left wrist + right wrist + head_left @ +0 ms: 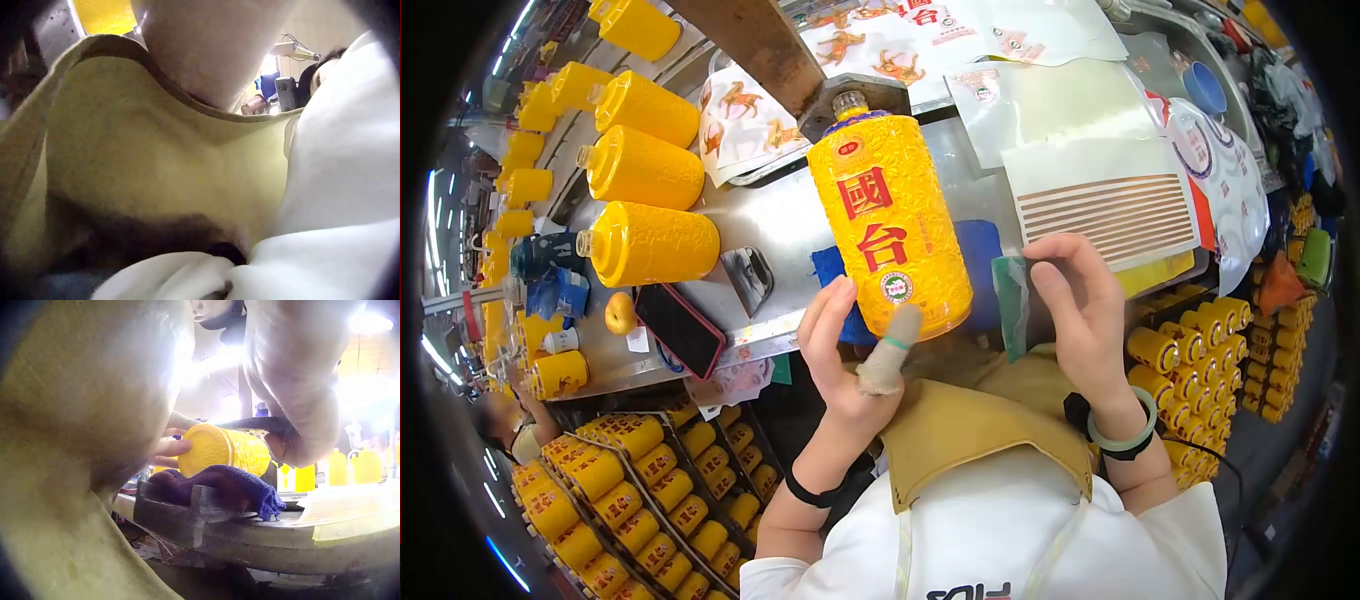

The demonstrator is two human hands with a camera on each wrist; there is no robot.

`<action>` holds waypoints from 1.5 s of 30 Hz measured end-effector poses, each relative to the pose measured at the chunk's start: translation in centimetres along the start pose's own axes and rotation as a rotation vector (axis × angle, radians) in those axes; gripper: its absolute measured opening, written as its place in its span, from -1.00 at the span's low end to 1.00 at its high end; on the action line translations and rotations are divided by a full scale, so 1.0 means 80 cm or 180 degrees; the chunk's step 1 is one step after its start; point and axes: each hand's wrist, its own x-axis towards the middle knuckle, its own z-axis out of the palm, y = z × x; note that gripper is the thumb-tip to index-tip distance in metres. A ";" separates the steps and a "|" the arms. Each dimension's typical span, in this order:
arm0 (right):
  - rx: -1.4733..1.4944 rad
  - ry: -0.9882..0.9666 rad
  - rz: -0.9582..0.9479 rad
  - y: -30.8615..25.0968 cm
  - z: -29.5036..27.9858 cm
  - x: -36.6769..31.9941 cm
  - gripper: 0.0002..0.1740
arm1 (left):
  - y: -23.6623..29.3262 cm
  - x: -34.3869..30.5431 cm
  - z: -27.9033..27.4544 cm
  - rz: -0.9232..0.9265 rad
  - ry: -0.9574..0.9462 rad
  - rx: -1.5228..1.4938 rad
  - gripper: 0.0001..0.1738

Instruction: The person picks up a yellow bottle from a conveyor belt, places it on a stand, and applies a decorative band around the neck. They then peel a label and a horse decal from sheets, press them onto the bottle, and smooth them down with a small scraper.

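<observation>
A yellow bottle (890, 225) with red characters and a round label lies on its side in front of the person, its base toward them. The left hand (840, 365) rests at the base end, fingers along its left side. A pale wrap with a green band covers the left thumb, which touches the bottle's lower front. At the right, the right hand (1082, 315) has thumb and forefinger at the top corner of a flat green strip (1010, 310), seemingly pinching it. Blue cloth (980, 250) pads the bottle; the right wrist view shows this cloth (219, 481) under the bottle (219, 450).
Several yellow bottles (655, 245) stand on the left, near a phone (680, 330). Printed sheets (1040, 110) and a brown-striped sheet (1105, 215) lie at the right. A metal bar (750, 45) reaches to the bottle's neck. Racked bottles (630, 490) fill the floor at left.
</observation>
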 end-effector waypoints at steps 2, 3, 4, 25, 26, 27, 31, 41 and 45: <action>0.0075 -0.0018 0.0030 -0.001 -0.001 0.000 -0.85 | 0.013 0.010 -0.003 -0.0079 -0.0249 0.0505 -0.43; 0.0100 -0.0029 0.0004 -0.002 -0.002 0.000 -0.85 | 0.009 0.013 0.002 0.0198 -0.0255 0.0403 -0.34; 0.0125 -0.0042 -0.0029 -0.002 -0.002 0.001 -0.85 | 0.012 0.016 0.002 0.0210 -0.0252 0.0403 -0.34; -0.1700 -0.1397 -0.2371 -0.080 0.033 0.084 -0.47 | 0.010 0.031 0.000 -0.1378 -0.0157 -0.1205 0.15; -0.1875 -0.1104 -0.2683 -0.078 0.035 0.092 -0.47 | 0.008 0.030 0.000 -0.1356 -0.0194 -0.1180 0.16; -0.1875 -0.0899 -0.2921 -0.074 0.034 0.099 -0.59 | 0.008 0.031 -0.001 -0.1368 -0.0183 -0.1173 0.16; -0.2012 -0.1061 -0.3964 -0.051 0.026 0.066 -0.74 | 0.005 0.026 0.004 -0.1582 -0.0080 -0.1413 0.13; -0.1882 -0.1113 -0.3633 -0.038 0.017 0.024 -0.70 | -0.003 0.027 -0.004 -0.1327 -0.0344 -0.1140 0.11; -0.1801 -0.1028 -0.3510 -0.049 0.013 0.015 -0.75 | -0.006 0.023 -0.001 -0.1529 -0.0449 -0.1497 0.14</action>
